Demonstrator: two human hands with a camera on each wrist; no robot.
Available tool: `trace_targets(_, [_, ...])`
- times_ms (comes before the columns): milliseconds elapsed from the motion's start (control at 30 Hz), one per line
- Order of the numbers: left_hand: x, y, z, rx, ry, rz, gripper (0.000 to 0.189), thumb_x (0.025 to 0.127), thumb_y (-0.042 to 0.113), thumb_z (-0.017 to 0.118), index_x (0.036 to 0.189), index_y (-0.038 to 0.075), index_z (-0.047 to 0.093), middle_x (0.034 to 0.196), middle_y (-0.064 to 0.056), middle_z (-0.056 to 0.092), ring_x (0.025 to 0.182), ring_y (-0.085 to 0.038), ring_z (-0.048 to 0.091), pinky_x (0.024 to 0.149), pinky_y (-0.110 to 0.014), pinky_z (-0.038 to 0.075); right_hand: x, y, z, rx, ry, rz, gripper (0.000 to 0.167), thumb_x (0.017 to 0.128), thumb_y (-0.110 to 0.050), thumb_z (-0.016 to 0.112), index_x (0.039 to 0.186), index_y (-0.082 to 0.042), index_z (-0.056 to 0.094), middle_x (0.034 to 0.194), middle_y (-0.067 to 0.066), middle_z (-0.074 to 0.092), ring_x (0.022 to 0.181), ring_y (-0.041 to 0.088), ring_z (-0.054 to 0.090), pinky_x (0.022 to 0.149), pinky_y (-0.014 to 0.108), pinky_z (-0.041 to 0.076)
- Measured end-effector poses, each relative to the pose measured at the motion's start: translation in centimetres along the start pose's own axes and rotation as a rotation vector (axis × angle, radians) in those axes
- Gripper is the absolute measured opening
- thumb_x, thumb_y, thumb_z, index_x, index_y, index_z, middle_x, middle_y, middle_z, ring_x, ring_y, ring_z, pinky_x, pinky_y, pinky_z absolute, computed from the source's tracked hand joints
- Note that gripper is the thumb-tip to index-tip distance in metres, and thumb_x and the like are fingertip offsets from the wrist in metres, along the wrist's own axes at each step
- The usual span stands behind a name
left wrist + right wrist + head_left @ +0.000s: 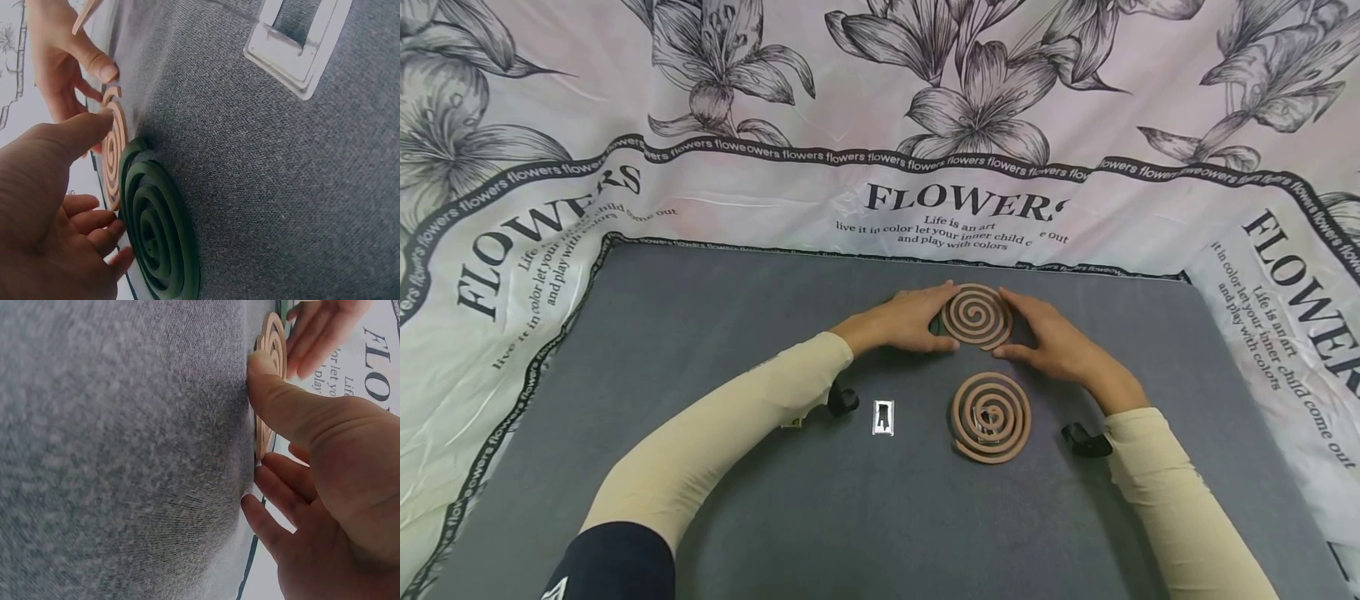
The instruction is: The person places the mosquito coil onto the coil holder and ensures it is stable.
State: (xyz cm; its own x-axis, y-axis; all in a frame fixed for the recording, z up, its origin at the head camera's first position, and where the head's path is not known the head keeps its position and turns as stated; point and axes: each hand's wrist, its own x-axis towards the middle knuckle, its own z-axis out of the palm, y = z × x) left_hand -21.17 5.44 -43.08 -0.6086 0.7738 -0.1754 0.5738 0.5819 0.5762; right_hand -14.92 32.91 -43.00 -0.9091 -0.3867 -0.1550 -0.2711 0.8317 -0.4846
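Observation:
A brown mosquito coil (951, 319) lies at the back of the grey table, between the two hands. My left hand (907, 322) is at its left side, thumb and fingers spread apart with the fingertips right at the rim. Opposite it, the right hand (1054, 340) reaches in with extended fingers and the thumb at the near edge. In the left wrist view a green mosquito coil (181, 215) lies beside the left fingers; in the head view the left hand mostly hides it. Nearer the person sits another brown mosquito coil (1026, 417), with a metal piece showing through its middle.
A small silver metal stand (877, 427) lies left of the near coil. Part of a yellowish piece (793, 423) shows from under the left forearm. Flower-printed cloth (760, 200) borders the table's back and sides. A black strap mount (1086, 442) sticks out from the right wrist.

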Motion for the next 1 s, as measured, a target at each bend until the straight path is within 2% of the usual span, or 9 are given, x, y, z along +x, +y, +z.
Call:
trace_targets(233, [0.09,0.36,-0.11,0.032,0.003,-0.036,0.094,0.099,0.047,0.073,0.170,0.014,0.022,0.176,-0.010,0.021,0.158,-0.026,0.031,0.114,-0.052,0.022,0.29,0.29,-0.05,0.000,0.010,-0.012,0.093,0.097,-0.026,0.081,0.167,-0.001,0.025,0.166,0.027,0.033,0.154,0.052,0.024,0.123,0.068,0.020])
trace_targets(500, [0.52,0.14,0.07,0.046,0.009,-0.030,0.095,0.099,0.048,0.073,0.170,0.014,0.022,0.176,-0.010,0.021,0.159,-0.025,0.028,0.120,-0.055,0.016,0.59,0.35,-0.11,0.002,0.028,-0.043,0.094,0.095,-0.026,0.083,0.166,0.002,0.027,0.165,0.028,0.035,0.154,0.051,0.027,0.123,0.066,0.021])
trace_targets(733, [0.77,0.18,0.06,0.060,0.002,-0.024,0.095,0.099,0.046,0.073,0.170,0.012,0.020,0.176,-0.010,0.020,0.161,-0.021,0.023,0.122,-0.053,0.018,0.77,0.42,-0.12,0.004,0.045,-0.070,0.095,0.093,-0.028,0.085,0.164,0.003,0.030,0.164,0.028,0.038,0.152,0.050,0.031,0.123,0.065,0.023])
trace_targets(1000, [1.00,0.25,0.41,0.094,0.033,-0.015,0.092,0.100,0.042,0.074,0.170,0.012,0.023,0.175,-0.009,0.024,0.161,-0.022,0.025,0.121,-0.054,0.021,0.73,0.84,0.05,0.022,0.059,-0.076,0.096,0.093,-0.031,0.085,0.165,0.001,0.030,0.164,0.026,0.039,0.153,0.049,0.030,0.123,0.065,0.022])
